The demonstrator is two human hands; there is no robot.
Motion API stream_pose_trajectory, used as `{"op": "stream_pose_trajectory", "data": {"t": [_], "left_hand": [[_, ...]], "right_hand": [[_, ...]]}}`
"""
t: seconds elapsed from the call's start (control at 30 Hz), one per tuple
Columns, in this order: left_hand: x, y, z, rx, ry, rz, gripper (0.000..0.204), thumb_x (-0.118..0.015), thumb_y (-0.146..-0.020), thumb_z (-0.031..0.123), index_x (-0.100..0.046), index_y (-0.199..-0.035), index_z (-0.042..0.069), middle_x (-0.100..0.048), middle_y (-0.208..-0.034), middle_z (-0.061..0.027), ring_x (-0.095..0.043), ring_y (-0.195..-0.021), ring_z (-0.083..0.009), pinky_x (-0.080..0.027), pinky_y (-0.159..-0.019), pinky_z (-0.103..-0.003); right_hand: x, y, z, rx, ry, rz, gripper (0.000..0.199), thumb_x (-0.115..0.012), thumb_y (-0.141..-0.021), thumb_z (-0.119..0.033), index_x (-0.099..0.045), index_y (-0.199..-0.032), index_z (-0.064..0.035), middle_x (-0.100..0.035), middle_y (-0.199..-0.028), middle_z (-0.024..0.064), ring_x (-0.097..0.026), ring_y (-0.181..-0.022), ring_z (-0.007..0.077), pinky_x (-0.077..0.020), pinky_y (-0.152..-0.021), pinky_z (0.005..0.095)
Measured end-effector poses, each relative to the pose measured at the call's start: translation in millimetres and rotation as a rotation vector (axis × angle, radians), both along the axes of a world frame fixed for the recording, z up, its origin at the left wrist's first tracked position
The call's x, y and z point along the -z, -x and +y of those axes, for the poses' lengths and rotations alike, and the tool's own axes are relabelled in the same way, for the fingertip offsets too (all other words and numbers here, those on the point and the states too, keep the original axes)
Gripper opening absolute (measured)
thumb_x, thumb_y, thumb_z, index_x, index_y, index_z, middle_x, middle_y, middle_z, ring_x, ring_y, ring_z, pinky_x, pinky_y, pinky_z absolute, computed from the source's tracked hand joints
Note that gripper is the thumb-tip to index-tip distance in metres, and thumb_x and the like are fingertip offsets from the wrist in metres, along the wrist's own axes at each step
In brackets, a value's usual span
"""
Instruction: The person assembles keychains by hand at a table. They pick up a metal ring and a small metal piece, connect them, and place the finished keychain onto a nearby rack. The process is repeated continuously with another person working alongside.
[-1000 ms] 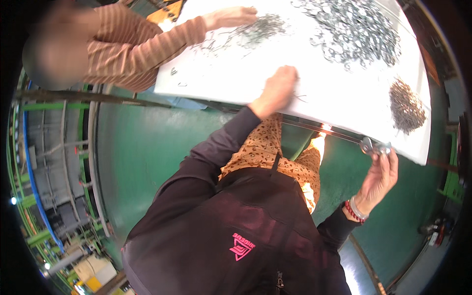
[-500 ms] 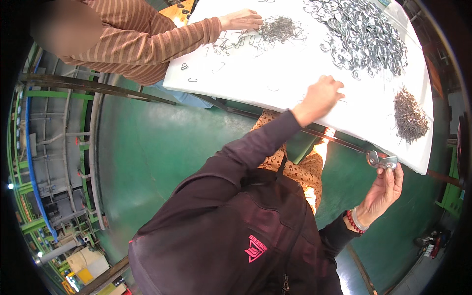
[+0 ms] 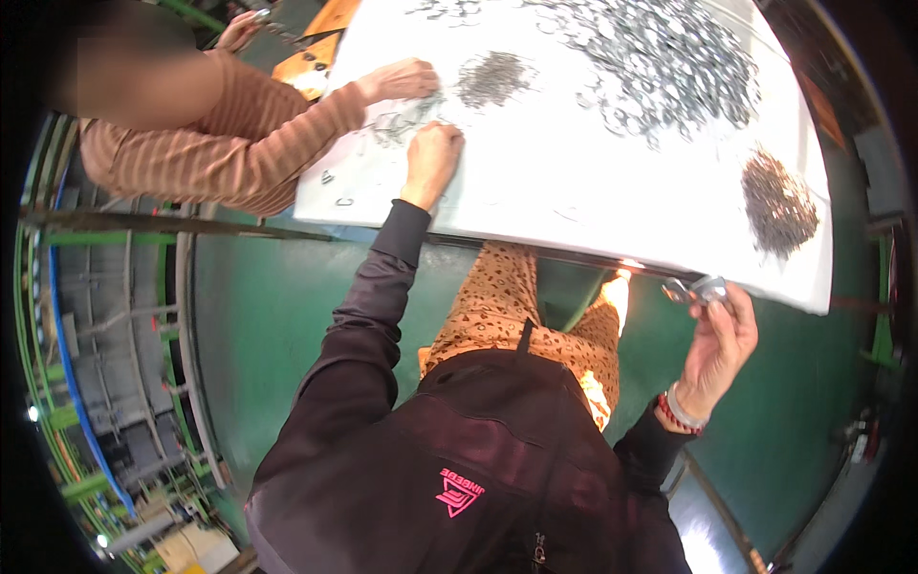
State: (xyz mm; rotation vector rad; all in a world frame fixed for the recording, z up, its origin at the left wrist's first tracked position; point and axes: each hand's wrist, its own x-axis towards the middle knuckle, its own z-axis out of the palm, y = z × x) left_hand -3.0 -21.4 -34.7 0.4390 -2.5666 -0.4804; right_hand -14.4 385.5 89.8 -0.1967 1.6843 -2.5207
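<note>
- At the far left a co-worker's raised hand (image 3: 241, 33) has just come into view beside a striped sleeve (image 3: 258, 148); something small and shiny is at its tips, too small to name.
- Next, a few loose wire hooks (image 3: 392, 126) lie scattered on the white counter (image 3: 574, 177); the co-worker's lower hand (image 3: 402, 79) is over their far side, now slightly apart from the dark wire pile (image 3: 493, 78) that it was touching half a second ago.
- The person's left hand (image 3: 435, 163) has swung left from the middle of the counter's near edge to just beside these hooks; its fingers (image 3: 450, 137) are curled together, and whether they hold anything I cannot tell; the shift seems to put the hooks, rather than the bare middle, within its reach.
- Farther right, the wide heap of flat metal pieces (image 3: 669, 72) lies untouched.
- The right hand (image 3: 715, 344) remains just off the near edge, its fingers closed on a shiny metal piece (image 3: 708, 290); the piece is turned differently from before, a second part jutting left; this hand seems to be keeping the piece ready while the left one does the reaching.
- Rightmost, a brownish pile of thin pieces (image 3: 779, 206) sits near the counter's corner, apart from both hands.
</note>
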Motion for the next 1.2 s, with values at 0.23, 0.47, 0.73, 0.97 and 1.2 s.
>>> {"op": "stream_pose_trajectory", "data": {"t": [0.23, 0.47, 0.73, 0.97, 1.2], "left_hand": [[-27.1, 4.1, 45.3, 0.069, 0.029, -0.084, 0.007, -0.053, -0.085, 0.009, -0.056, -0.088, 0.005, -0.057, -0.084, -0.0135, -0.056, -0.083, -0.0303, -0.047, -0.069, -0.042], [-97.1, -9.7, 163.8, 0.551, -1.121, -0.058, 0.017, -0.053, -0.092, 0.012, -0.054, -0.103, 0.0, -0.056, -0.083, -0.0059, -0.058, -0.064, -0.0117, -0.048, -0.057, -0.024], [-105.9, -0.6, 195.8, 0.846, -1.409, -0.262, 0.009, -0.064, -0.085, 0.011, -0.063, -0.089, 0.004, -0.056, -0.105, -0.0056, -0.052, -0.098, -0.0126, -0.042, -0.087, -0.029], [-99.3, 4.7, 195.1, 0.798, -1.335, -0.318, 0.008, -0.063, -0.085, 0.011, -0.064, -0.09, 0.005, -0.057, -0.107, -0.004, -0.052, -0.102, -0.0126, -0.042, -0.09, -0.03], [-92.3, 3.2, 190.5, 0.812, -1.498, -0.373, 0.009, -0.061, -0.087, 0.012, -0.063, -0.093, 0.005, -0.061, -0.102, -0.003, -0.053, -0.099, -0.0112, -0.042, -0.089, -0.029]], "right_hand": [[17.0, 7.3, -6.8, 0.008, -0.046, -0.039, 0.021, -0.061, -0.079, 0.005, -0.061, -0.101, 0.0068, -0.066, -0.087, 0.0137, -0.062, -0.069, 0.0172, -0.0496, -0.068, 0.0264], [41.5, -1.5, -18.7, 0.01, -0.119, -0.053, 0.024, -0.066, -0.079, 0.001, -0.063, -0.103, 0.0031, -0.067, -0.085, 0.0099, -0.062, -0.065, 0.0144, -0.0499, -0.063, 0.0248], [43.9, -6.8, -30.6, -0.001, -0.122, -0.062, 0.018, -0.067, -0.077, 0.005, -0.063, -0.095, 0.0034, -0.066, -0.084, 0.0099, -0.062, -0.069, 0.0128, -0.0501, -0.06, 0.0232], [38.1, -9.2, -36.2, 0.0, -0.186, -0.023, 0.016, -0.065, -0.078, 0.006, -0.064, -0.093, 0.0036, -0.066, -0.085, 0.009, -0.062, -0.072, 0.0119, -0.0516, -0.062, 0.023], [43.1, -4.0, -37.4, -0.015, -0.259, -0.02, 0.015, -0.066, -0.077, 0.007, -0.065, -0.092, 0.0034, -0.066, -0.085, 0.0088, -0.062, -0.072, 0.0123, -0.0519, -0.061, 0.0233]]}}
